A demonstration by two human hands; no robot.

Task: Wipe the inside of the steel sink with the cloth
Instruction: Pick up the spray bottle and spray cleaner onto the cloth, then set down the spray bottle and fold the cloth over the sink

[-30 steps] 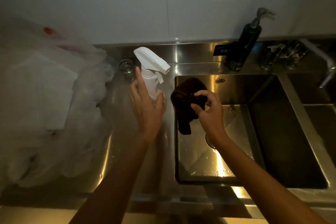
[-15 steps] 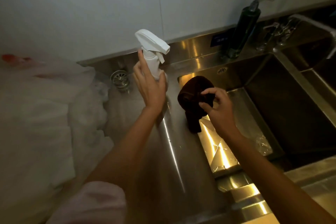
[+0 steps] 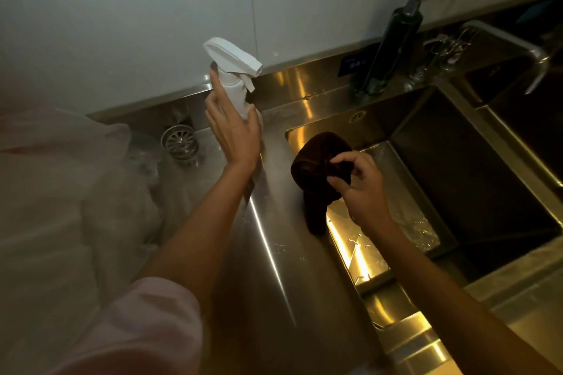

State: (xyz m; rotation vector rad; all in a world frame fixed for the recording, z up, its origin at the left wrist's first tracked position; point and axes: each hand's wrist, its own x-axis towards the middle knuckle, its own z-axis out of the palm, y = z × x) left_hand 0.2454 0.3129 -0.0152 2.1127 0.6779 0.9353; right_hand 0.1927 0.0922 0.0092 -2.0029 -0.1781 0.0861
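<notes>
My right hand (image 3: pixel 362 186) pinches a dark brown cloth (image 3: pixel 316 167), which hangs bunched over the left rim of the steel sink (image 3: pixel 432 161). My left hand (image 3: pixel 234 131) is wrapped around a white spray bottle (image 3: pixel 234 76), held upright on the steel counter left of the sink, with its nozzle toward the sink. The basin floor glints with water and yellow reflections.
A dark pump dispenser (image 3: pixel 393 49) stands behind the sink, with a faucet (image 3: pixel 511 46) at the right. A round drain strainer (image 3: pixel 180 142) lies on the steel counter (image 3: pixel 274 253). Crumpled white plastic bags (image 3: pixel 61 192) fill the left side. A second basin lies further right.
The view has swung left and tilted. Both hands keep their hold; the bottle and cloth stay close to where they were, beside the sink's left rim.
</notes>
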